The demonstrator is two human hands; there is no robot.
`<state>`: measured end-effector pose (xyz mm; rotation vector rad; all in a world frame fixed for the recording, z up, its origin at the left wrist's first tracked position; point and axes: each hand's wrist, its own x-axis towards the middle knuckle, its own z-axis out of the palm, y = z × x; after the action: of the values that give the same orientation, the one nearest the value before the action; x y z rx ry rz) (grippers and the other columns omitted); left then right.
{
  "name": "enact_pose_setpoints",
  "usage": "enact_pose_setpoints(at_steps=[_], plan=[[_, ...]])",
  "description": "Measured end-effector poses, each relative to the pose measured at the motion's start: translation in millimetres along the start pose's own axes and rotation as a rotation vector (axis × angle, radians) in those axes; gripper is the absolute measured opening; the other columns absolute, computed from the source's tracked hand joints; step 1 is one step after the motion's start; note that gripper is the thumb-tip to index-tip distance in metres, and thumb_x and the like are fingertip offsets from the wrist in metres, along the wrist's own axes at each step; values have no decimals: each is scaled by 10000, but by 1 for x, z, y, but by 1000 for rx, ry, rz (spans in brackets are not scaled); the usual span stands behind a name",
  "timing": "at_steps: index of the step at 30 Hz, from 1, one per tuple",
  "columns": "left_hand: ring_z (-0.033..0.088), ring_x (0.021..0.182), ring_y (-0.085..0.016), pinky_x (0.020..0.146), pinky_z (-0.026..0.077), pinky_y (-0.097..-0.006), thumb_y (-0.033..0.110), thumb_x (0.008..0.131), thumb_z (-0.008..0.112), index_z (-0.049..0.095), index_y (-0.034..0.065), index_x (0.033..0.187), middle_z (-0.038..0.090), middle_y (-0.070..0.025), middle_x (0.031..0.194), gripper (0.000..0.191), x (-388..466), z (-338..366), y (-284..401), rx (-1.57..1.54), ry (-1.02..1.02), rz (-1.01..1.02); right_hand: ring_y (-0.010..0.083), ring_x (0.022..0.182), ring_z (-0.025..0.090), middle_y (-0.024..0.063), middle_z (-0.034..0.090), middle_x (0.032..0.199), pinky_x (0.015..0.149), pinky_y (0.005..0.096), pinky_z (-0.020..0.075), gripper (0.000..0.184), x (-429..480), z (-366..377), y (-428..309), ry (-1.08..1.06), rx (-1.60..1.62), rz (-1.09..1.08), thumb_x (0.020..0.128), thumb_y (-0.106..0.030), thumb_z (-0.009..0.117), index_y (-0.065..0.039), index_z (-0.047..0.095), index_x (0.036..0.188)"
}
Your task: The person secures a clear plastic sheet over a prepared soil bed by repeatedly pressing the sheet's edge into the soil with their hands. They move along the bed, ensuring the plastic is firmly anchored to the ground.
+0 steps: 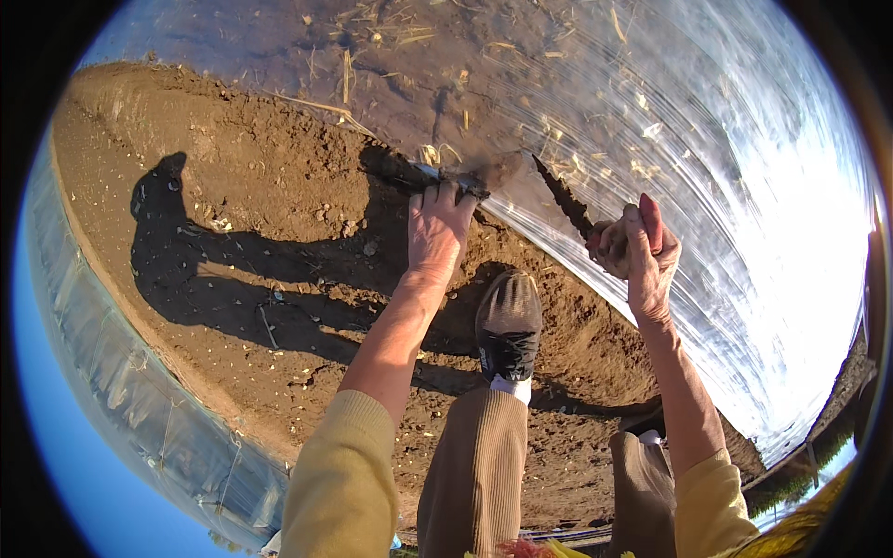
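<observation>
My left hand [441, 223] is on the edge of a clear plastic film [593, 275], its fingers curled over the rim where it meets the soil. Dark loose soil lies at those fingertips, and the fingertips themselves are partly hidden. In my right hand [631, 244] is a hand tool with a red handle [651, 222] and a narrow, pointed blade [564, 199] caked in soil. The blade points up and left, above the film and apart from my left hand. A brownish blur, perhaps flying soil, shows between the blade tip and the left hand.
My dark shoe [511, 324] stands on bare brown soil [279, 174] beside the film edge. Dry straw bits [347, 77] are scattered at the top. A long plastic-covered tunnel [153, 390] runs along the left. Sun glare whitens the film at right; my shadow [209, 265] falls leftward.
</observation>
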<state>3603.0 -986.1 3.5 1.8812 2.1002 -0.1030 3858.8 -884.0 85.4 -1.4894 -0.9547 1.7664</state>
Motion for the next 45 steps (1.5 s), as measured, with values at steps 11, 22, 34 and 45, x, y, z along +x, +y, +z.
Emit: enact_pose_setpoints(at_steps=[11, 22, 34, 45], plan=[[585, 1135, -274, 1038, 397, -499, 145, 868, 666, 703, 143, 1024, 680, -38, 1137, 160, -7, -3, -24, -62, -20, 202, 174, 675, 643, 65, 624, 699, 629, 332, 532, 193, -6, 1, 16, -103, 103, -104, 1036, -162, 623, -12, 649, 918], [562, 1147, -285, 1047, 393, -511, 175, 817, 678, 723, 76, 974, 640, -95, 1145, 191, -18, 2, 11, -126, 114, -17, 71, 748, 545, -1, 626, 817, 691, 254, 484, 208, 33, 82, 21, -370, -157, 83, 1012, -187, 646, 20, 668, 1022], [570, 1125, -317, 1049, 389, -521, 238, 865, 703, 690, 88, 1001, 645, -83, 1162, 203, -38, -4, 8, -177, 115, -31, 76, 714, 481, -23, 559, 741, 677, 265, 463, 208, 38, 114, 35, -393, -255, 98, 1001, -192, 623, 14, 653, 987], [609, 1125, -344, 1014, 437, -519, 150, 994, 512, 640, 58, 1193, 654, -146, 1156, 254, 27, 5, -76, -39, 83, -41, 100, 680, 446, 10, 511, 689, 643, 277, 446, 194, 40, 121, 60, -429, -366, -23, 1014, -145, 589, 32, 625, 942]])
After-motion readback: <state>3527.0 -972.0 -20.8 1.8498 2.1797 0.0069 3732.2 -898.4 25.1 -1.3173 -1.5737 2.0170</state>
